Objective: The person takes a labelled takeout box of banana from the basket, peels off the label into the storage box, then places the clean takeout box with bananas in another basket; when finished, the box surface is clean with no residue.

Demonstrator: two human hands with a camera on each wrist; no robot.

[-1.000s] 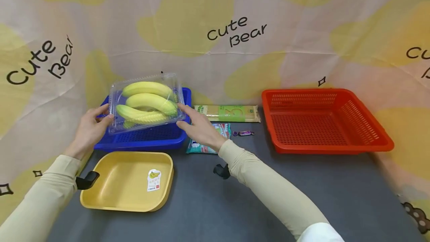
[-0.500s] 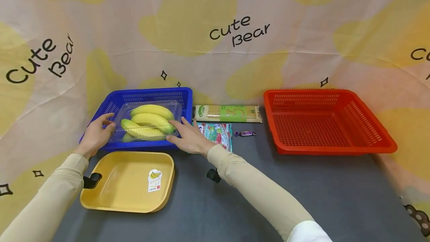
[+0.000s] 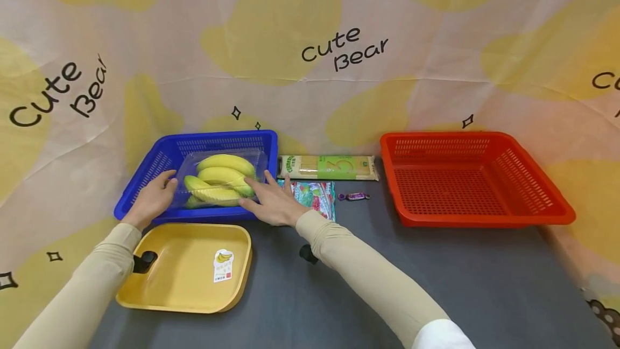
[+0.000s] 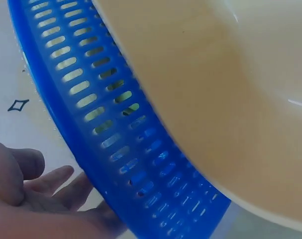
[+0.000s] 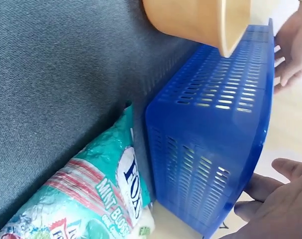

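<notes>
A clear plastic box of yellow-green bananas sits inside the blue basket at the back left. My left hand is at the box's left end, its fingers bent over the basket's near-left side. At the opposite end, my right hand has its fingers spread, fingertips right at the box's near-right corner. The wrist views show the left hand and the right hand at the basket's rim, fingertips partly hidden behind its wall. The hands do not close round the box.
A yellow tray with a banana sticker stands in front of the blue basket. Right of it lie a teal candy bag, a noodle pack and a small purple wrapped candy. A red basket stands at the right.
The banana box has come down from above the blue basket into it and then slid slightly right. The left hand moved down and right with it; the right hand lowered and its fingers spread.
</notes>
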